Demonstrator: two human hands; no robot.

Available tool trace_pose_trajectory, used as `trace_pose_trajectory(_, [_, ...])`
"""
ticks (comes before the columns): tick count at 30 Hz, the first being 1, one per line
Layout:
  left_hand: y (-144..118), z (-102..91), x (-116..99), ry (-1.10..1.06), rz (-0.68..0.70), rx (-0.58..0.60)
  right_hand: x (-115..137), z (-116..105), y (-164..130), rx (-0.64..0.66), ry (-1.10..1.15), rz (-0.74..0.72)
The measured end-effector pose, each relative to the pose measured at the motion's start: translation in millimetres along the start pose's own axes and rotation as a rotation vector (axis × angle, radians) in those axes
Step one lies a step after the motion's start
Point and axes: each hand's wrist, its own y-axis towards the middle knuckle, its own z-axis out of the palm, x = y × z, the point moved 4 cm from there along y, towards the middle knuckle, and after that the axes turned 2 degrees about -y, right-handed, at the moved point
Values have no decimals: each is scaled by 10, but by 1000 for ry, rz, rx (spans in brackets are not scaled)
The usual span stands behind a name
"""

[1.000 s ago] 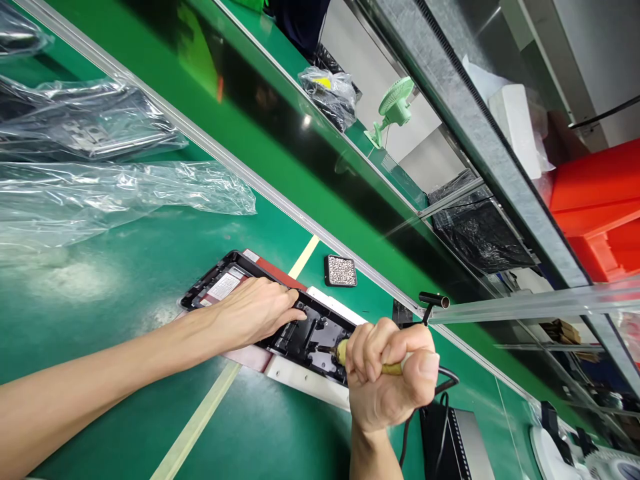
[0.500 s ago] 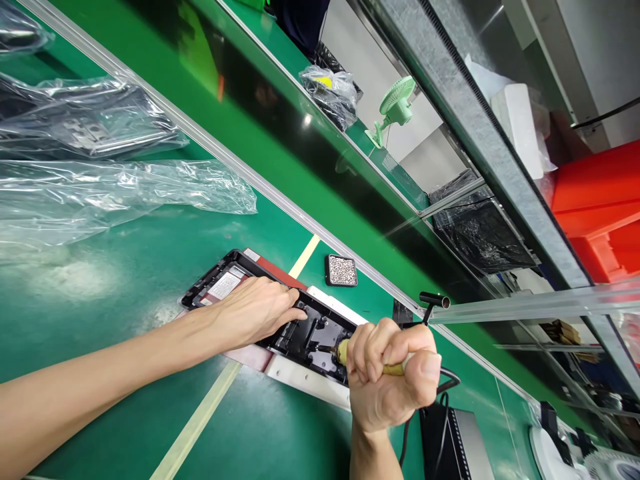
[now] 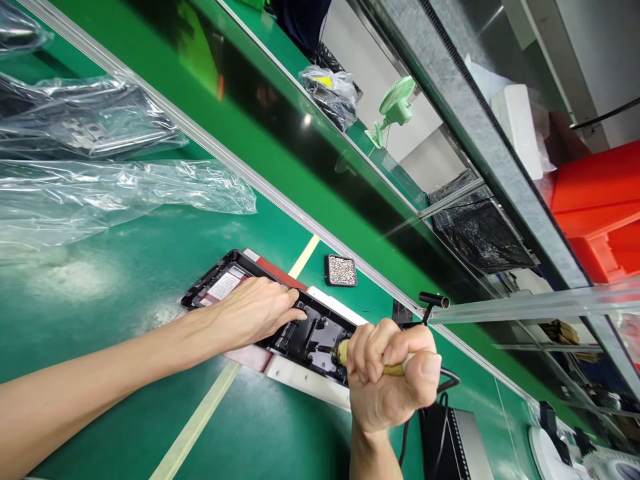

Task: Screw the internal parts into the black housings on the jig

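A long black plastic housing [image 3: 295, 340] lies at a slant on the bench, with a white label [image 3: 224, 285] inside its left part. My left hand [image 3: 263, 308] bears down across the middle of it, fingers bent over the far rim and thumb stretched along the inside. My right hand [image 3: 393, 373] is closed in a fist around the yellow handle of a soldering iron [image 3: 343, 352]. The iron's dark tip reaches into the housing's right part, by a grey metal plate [image 3: 333, 337]. The exact contact point is too small to make out.
White fixture blocks [image 3: 305, 381] flank the housing. Behind it stands a small black tray [image 3: 341, 271] of speckled grains. A black tube holder [image 3: 434, 300] rises beyond my right hand, above a black-and-silver box [image 3: 457, 440]. Clear plastic bags [image 3: 125, 193] lie left.
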Motion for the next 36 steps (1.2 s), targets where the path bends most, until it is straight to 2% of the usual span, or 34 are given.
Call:
trace_pose_trajectory(23, [1, -1, -1, 47, -7, 6, -12, -10, -20, 25, 26, 8])
trace_pose_trajectory(36, [11, 9, 5, 36, -20, 20, -35, -8, -44, -43, 57, 17])
